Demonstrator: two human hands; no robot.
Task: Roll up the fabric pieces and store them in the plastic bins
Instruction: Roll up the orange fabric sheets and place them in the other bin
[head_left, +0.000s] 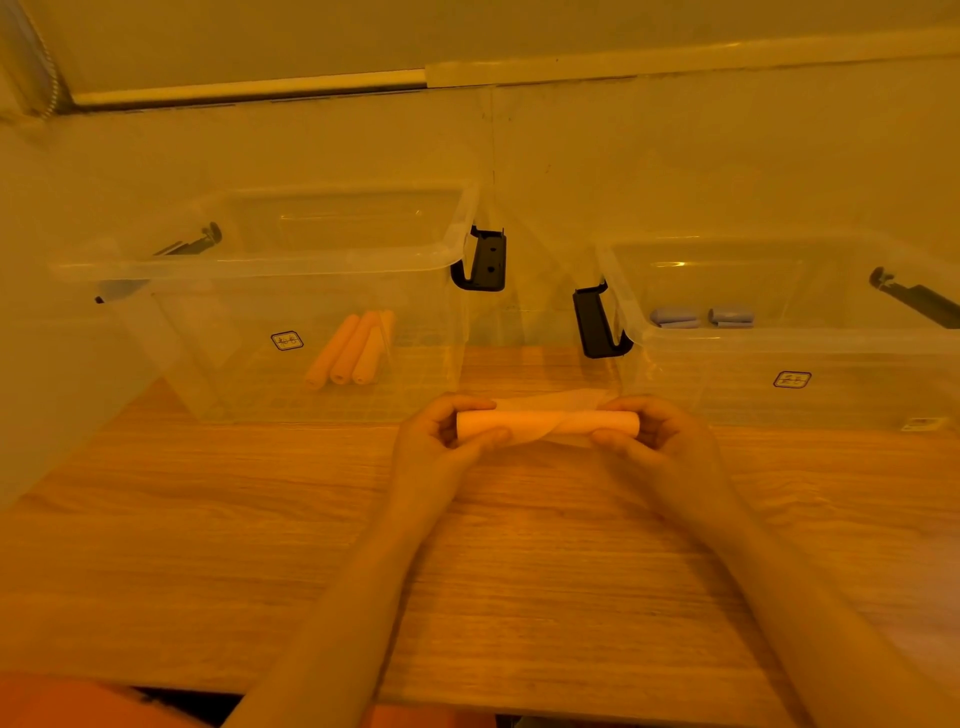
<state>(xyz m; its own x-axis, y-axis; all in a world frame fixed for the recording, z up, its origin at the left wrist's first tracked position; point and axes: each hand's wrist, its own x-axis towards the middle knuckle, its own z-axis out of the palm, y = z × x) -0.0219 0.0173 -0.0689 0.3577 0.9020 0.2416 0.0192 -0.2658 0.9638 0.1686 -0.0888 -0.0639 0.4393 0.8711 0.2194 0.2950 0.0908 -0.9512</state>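
Note:
A pale orange fabric piece (545, 422), rolled into a tube, lies across the wooden table just in front of the gap between two clear plastic bins. My left hand (441, 436) grips its left end and my right hand (654, 434) grips its right end. A loose flap of the fabric still lies flat behind the roll. The left bin (260, 267) holds three orange fabric rolls (348, 351). The right bin (789, 338) holds two blue fabric rolls (701, 317).
Both bins have black clip handles: one (485, 260) on the left bin's right side, one (597, 325) on the right bin's left side. A pale wall rises directly behind the bins. The table's front edge (519, 704) runs near the bottom.

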